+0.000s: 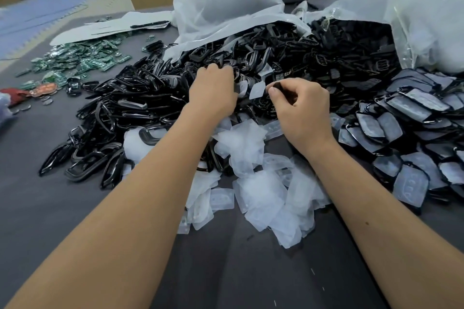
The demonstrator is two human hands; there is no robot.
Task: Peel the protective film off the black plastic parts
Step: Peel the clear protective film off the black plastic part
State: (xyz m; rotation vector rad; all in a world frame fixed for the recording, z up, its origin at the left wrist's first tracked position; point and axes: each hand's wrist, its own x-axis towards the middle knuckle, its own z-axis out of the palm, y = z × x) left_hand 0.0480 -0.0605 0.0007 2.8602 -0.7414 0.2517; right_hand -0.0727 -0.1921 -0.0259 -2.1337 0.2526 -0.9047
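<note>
The right hand (302,108) pinches a small black part (278,87) just above the peeled-film heap (253,173), film flap (258,90) likely lifting for removal, while the left hand (213,93), fingers curled, digs into the black pile (140,108) beyond, probably fetching another.

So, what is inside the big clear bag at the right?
At its open mouth the clear bag shows many black plastic parts spilling onto the table. Deeper in, the cloudy plastic hides the contents.
</note>
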